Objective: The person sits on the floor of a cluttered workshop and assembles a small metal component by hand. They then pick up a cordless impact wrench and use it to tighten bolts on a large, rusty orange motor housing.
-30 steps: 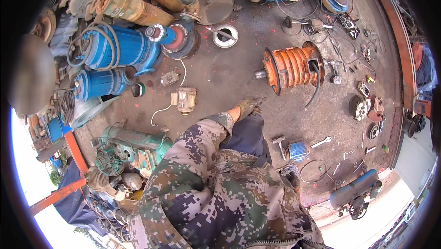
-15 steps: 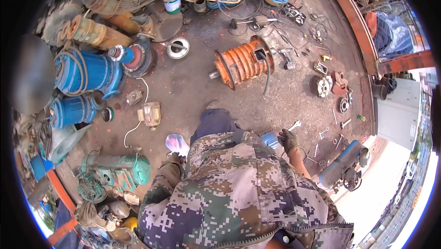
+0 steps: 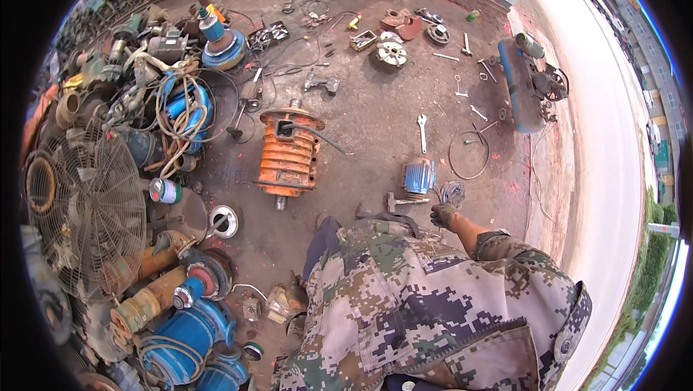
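Note:
My right hand (image 3: 443,216), in a dark work glove, hangs over the floor on the right with its fingers loosely apart and nothing visible in them. Closest to it are a hammer (image 3: 408,201) lying on its side, a coil of thin wire (image 3: 452,193) and a small blue motor (image 3: 419,176). A wrench (image 3: 422,133) lies beyond the motor. Beside my body at the left, my left hand (image 3: 297,291) shows only partly, and its fingers cannot be made out. A large orange ribbed motor (image 3: 288,156) rests on the floor ahead.
At left stand a big fan guard (image 3: 86,207), a blue motor (image 3: 184,340) with coiled cable, and a blue pump with hoses (image 3: 184,110). A power drill (image 3: 321,84) and a flanged part (image 3: 390,55) lie farther off. An air compressor (image 3: 521,88) stands at right by the road.
My view and body have turned to the right, so the orange motor and the left-hand machines appear shifted. The hammer, wire coil and whole small blue motor have come into sight.

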Available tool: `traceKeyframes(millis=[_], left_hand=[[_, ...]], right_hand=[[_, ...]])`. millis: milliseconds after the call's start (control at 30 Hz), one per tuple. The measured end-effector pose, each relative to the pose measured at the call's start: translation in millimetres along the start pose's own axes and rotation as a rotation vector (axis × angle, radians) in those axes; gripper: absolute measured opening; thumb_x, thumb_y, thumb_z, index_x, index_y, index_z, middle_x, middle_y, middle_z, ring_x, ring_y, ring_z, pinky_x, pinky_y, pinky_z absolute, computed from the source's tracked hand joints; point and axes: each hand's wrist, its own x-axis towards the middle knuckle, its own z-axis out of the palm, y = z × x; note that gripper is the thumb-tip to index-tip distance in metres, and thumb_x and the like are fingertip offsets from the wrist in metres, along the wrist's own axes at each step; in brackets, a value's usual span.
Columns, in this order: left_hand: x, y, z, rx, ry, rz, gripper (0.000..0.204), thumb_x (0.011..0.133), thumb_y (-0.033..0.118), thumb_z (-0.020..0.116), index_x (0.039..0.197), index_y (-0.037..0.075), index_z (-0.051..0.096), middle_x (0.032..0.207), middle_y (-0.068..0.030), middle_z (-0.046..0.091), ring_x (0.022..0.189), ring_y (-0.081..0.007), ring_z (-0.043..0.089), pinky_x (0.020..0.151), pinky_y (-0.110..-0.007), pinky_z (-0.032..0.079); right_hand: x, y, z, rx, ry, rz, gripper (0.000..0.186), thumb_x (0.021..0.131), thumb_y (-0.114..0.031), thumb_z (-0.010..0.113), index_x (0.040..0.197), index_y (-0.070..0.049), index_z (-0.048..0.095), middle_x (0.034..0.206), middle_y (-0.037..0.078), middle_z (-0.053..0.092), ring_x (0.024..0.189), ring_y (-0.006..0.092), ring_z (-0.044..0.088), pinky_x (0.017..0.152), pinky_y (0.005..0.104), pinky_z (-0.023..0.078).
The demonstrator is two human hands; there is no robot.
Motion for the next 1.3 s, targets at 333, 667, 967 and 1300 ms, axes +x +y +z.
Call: traceKeyframes(millis=[333,667,967,1300], left_hand=[[82,150,10,0.493,-0.096,-0.230,0.033,0.105,0.043,0.061,0.089,0.014,0.056,0.074,0.0015,0.048,0.059,-0.0108,0.042,0.054,-0.027,0.034],[153,236,204,0.824,-0.254,-0.239,0.026,0.104,0.023,0.064,0.123,0.007,0.067,0.099,-0.0068,0.075,0.068,-0.0115,0.060,0.058,-0.027,0.047],[159,236,368,0.991,-0.158,-0.156,0.051,0.105,0.034,0.064,0.145,0.005,0.053,0.111,-0.0118,0.073,0.063,-0.0133,0.056,0.053,-0.028,0.044],[178,200,481,0.991,-0.027,-0.211,0.047,0.104,0.032,0.061,0.141,0.004,0.057,0.116,-0.0106,0.073,0.066,-0.0142,0.056,0.056,-0.031,0.046]], right_hand=[[-95,163,25,0.519,0.195,-0.018,0.021,0.100,-0.022,0.063,0.117,-0.010,0.064,0.096,0.011,0.070,0.079,0.0261,0.068,0.069,0.0403,0.058],[-203,245,123,-0.002,0.397,0.042,0.028,0.093,-0.023,0.071,0.120,-0.015,0.072,0.113,0.009,0.074,0.100,0.0244,0.072,0.088,0.0419,0.058],[-77,133,75,0.696,0.289,0.125,0.025,0.096,-0.023,0.072,0.119,-0.012,0.069,0.103,0.010,0.074,0.092,0.0284,0.072,0.082,0.0416,0.060],[1,-273,-138,0.578,0.491,-0.300,0.033,0.104,-0.033,0.067,0.128,-0.010,0.064,0.100,0.006,0.073,0.079,0.0168,0.069,0.071,0.0326,0.058]])
